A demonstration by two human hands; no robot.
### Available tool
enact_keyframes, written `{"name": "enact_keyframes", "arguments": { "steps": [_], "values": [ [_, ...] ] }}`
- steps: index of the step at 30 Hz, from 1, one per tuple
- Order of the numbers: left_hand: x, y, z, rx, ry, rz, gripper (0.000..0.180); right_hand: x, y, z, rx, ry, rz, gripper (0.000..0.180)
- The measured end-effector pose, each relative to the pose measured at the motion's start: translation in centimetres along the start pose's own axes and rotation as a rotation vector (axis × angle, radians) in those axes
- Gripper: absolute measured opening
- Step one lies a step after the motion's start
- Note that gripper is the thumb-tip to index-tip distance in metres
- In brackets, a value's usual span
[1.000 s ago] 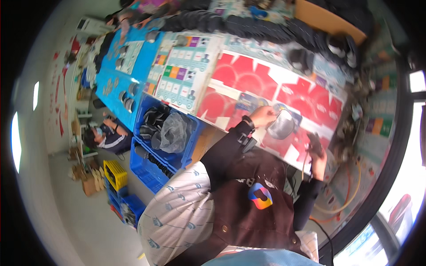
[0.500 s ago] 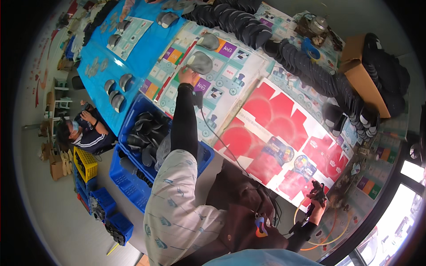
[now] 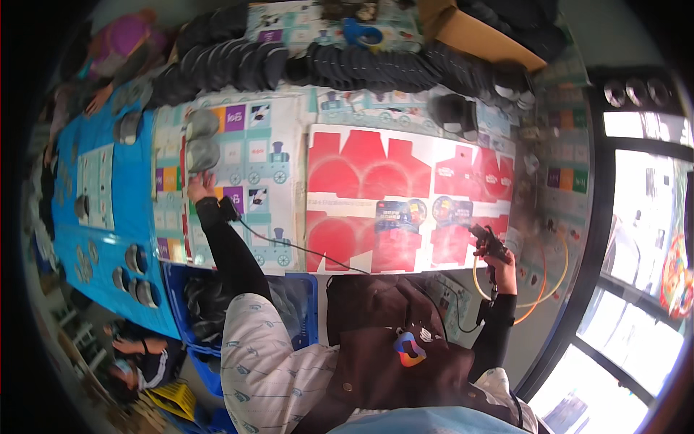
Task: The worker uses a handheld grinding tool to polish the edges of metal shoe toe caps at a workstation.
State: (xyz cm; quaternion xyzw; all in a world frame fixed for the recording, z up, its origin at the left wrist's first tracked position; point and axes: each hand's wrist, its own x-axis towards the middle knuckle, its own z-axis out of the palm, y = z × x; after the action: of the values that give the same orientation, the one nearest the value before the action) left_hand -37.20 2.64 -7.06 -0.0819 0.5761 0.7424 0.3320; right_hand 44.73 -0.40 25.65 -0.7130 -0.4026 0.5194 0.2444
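My left hand [image 3: 201,188] is at the near edge of a smooth grey curved piece [image 3: 203,155], its fingertips stretched out and slightly apart against that edge. Just beyond lies a second grey curved piece [image 3: 202,124]; both rest on the patterned sheet [image 3: 249,206] covering the table. A dark device with a thin cable is strapped at my left wrist. On the right, beyond the table's near corner, my right hand [image 3: 502,262] is wrapped round a dark spray gun [image 3: 489,243]. Yellow and orange hoses [image 3: 543,293] loop beside it.
A red-and-white printed board [image 3: 412,195] covers the table's right half. Overlapping dark curved pieces [image 3: 369,66] line the far side near a cardboard box [image 3: 481,32]. A blue crate [image 3: 313,311] stands below the near edge. Co-workers are at the blue-covered table [image 3: 123,181].
My view has turned and shifted rightward, so the table now lies level. My left hand sits slightly farther back from the grey piece. My right hand still grips the spray gun.
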Motion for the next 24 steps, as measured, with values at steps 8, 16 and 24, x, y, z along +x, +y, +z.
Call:
{"name": "enact_keyframes", "arguments": {
  "steps": [8, 16, 24],
  "values": [
    [-16.2, -14.0, 24.4, 0.754, -0.495, 0.652, 0.062, -1.0, 2.8, -2.4, 0.067, 0.020, -0.035, 0.042],
    [-10.4, -10.3, 40.2, 0.930, -0.404, 0.826, 0.016, -3.4, 2.9, -4.0, 0.161, 0.113, 0.018, 0.028],
    [-7.7, -13.8, 40.1, 1.520, -0.431, 0.633, 0.042, -3.3, 3.7, -3.0, 0.168, 0.096, 0.060, 0.029]
  ]
}}
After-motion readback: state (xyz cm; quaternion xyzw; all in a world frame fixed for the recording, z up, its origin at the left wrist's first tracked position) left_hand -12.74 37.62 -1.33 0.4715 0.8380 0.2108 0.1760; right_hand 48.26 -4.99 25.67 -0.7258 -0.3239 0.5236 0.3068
